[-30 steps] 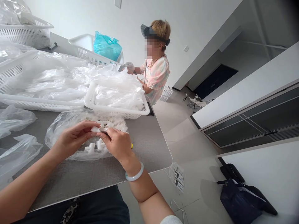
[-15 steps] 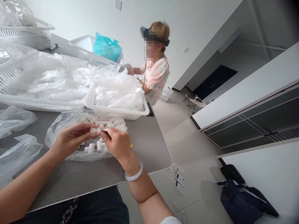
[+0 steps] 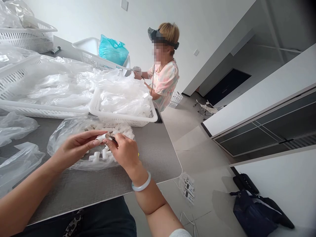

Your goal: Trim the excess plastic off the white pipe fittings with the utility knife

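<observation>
My left hand [image 3: 77,144] pinches a white plastic pipe fitting [image 3: 101,137] between thumb and fingers, its open end facing right. My right hand [image 3: 123,149] is closed around a slim knife [image 3: 113,138]; its dark blade touches or lies very near the fitting's rim. A bit of yellow, seemingly the handle's end, peeks out behind that hand. Below both hands, a clear plastic bag [image 3: 59,140] lies spread on the grey table with many white fittings [image 3: 95,157] in it, several of them tee-shaped. My hands hide part of the pile.
White baskets [image 3: 123,122] full of clear plastic bags stand beyond the hands. A teal bag [image 3: 113,51] sits in a farther basket. Across the table corner is a co-worker [image 3: 166,72] wearing a headset. Loose clear bags [image 3: 22,164] lie at left; a power strip [image 3: 189,191] is on the floor.
The fitting has turned in my left hand, so more of its side and open end show. My right hand's blade has shifted slightly at the rim.
</observation>
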The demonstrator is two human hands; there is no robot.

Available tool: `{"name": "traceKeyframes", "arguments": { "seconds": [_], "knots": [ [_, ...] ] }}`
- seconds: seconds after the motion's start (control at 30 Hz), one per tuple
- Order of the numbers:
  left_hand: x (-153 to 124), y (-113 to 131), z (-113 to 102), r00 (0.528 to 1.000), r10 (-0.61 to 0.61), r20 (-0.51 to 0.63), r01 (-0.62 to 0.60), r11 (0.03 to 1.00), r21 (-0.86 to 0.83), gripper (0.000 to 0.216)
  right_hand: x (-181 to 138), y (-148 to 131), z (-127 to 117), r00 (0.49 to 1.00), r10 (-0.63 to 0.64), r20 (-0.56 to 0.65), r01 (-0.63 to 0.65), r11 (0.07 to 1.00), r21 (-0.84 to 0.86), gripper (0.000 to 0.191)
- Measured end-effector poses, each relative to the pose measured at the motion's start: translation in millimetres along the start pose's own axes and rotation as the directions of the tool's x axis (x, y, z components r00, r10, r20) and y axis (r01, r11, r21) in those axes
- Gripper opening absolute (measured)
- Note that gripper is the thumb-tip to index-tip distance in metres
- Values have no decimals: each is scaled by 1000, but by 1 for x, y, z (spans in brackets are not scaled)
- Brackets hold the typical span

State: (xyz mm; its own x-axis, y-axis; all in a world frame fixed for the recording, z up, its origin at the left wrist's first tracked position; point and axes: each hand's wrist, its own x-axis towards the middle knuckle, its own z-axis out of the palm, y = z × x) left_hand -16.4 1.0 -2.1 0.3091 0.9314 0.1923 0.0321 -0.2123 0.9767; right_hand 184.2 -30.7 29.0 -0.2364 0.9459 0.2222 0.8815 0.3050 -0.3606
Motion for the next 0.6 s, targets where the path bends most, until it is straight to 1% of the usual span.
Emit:
{"name": "traceKeyframes", "arguments": {
  "seconds": [0.1, 0.23, 0.3, 0.4, 0.47, 0.53, 0.6],
  "knots": [
    [1, -4, -1, 999, 38, 13, -38, 999, 17, 36, -1, 1, 1, 999, -34, -17, 34, 999, -11, 49],
    [2, -6, -1, 994, 107, 38, -107, 994, -22, 32, -3, -1, 0, 997, -77, -21, 75, 995, -58, 38],
    [2, -6, -1, 992, 122, 25, -121, 992, -35, 31, -3, -3, -2, 998, -68, -1, 67, 995, -71, 36],
    [1, -6, -3, 995, 98, 17, -97, 994, -56, 29, -2, -7, -8, 999, -33, 38, 35, 998, -61, 36],
    [1, -7, -3, 997, 74, 28, -71, 994, -82, 29, -2, -10, -12, 998, -10, 69, 12, 999, -30, 34],
    [0, -9, -3, 998, 59, 23, -56, 994, -91, 29, -2, -11, -17, 995, 5, 99, -9, 999, 36, 30],
    [0, -11, -3, 994, 71, -78, -75, 996, -43, 31, -2, -10, -22, 989, 13, 145, -36, 987, 155, 29]
  ]
}}
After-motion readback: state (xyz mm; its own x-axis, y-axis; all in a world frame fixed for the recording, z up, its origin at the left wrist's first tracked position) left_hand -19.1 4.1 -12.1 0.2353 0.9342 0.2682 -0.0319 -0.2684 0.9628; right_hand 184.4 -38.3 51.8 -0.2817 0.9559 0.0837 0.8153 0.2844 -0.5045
